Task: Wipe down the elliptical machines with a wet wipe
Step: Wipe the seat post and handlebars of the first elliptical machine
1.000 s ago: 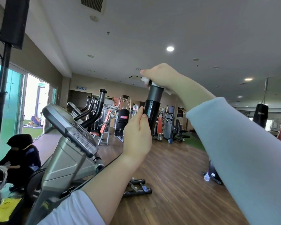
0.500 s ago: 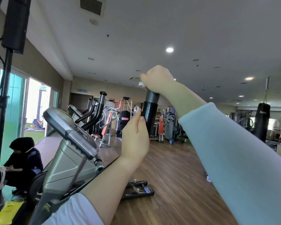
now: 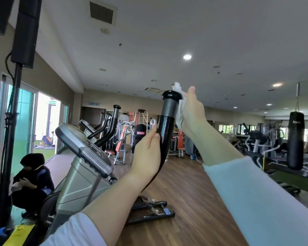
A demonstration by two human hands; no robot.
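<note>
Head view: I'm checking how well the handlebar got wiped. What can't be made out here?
All in the head view:
The wet wipe is mostly hidden between the handlebar and the right hand; how its fingers hold it is unclear.
The handlebar's lower stretch is covered by the left hand and forearm.
The handlebar's far side faces away from the camera.
The console screen is seen at a steep angle, unreadable.

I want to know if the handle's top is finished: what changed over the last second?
The right hand lifted off the top of the handle and shifted to its right side, uncovering the black end cap; the wet wipe is between hand and handle. The left hand still grips the handle lower down.
</note>
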